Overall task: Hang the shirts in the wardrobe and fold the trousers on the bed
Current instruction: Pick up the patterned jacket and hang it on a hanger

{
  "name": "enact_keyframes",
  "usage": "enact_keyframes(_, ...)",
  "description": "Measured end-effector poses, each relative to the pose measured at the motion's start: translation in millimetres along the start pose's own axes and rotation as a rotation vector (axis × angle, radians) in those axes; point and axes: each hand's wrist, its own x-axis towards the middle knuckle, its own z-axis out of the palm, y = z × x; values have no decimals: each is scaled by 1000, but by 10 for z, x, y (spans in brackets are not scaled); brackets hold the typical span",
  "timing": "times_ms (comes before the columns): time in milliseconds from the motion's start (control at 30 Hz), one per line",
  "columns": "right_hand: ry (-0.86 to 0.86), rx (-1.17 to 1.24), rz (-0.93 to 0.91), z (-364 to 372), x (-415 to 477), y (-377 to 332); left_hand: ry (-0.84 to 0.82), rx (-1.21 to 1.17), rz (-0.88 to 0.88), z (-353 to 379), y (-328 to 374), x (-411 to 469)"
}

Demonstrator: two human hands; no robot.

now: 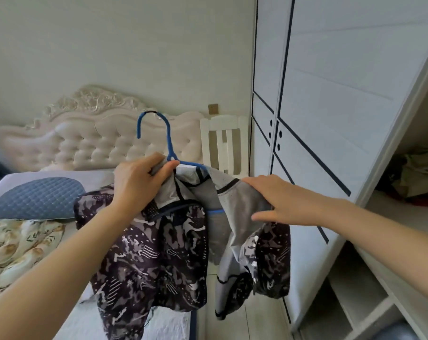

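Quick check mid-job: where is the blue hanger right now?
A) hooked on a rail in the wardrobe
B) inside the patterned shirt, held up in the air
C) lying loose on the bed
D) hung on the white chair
B: the blue hanger has its hook sticking up free above the patterned shirt, with the left hand gripping the collar at its neck and the right hand resting on the shoulder.

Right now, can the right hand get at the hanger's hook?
Probably yes. The hook stands bare above the left hand, which grips the hanger at its neck; the right hand rests on the shirt nearby, with nothing between.
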Motion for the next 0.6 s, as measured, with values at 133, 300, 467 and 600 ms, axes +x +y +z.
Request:
enact_keyframes(133,89,-20,1,60,103,-121,-16,-89,48,23,97,-19)
enact_keyframes(300,145,111,-85,37,91,-346,8,-192,187,-17,259,45)
enact_keyframes(467,161,329,-103,-16,178,-523,-141,-172,177,34,393,38)
enact_keyframes(600,259,443,-2,23,151,-427,-322,-42,-23,69,358,-49)
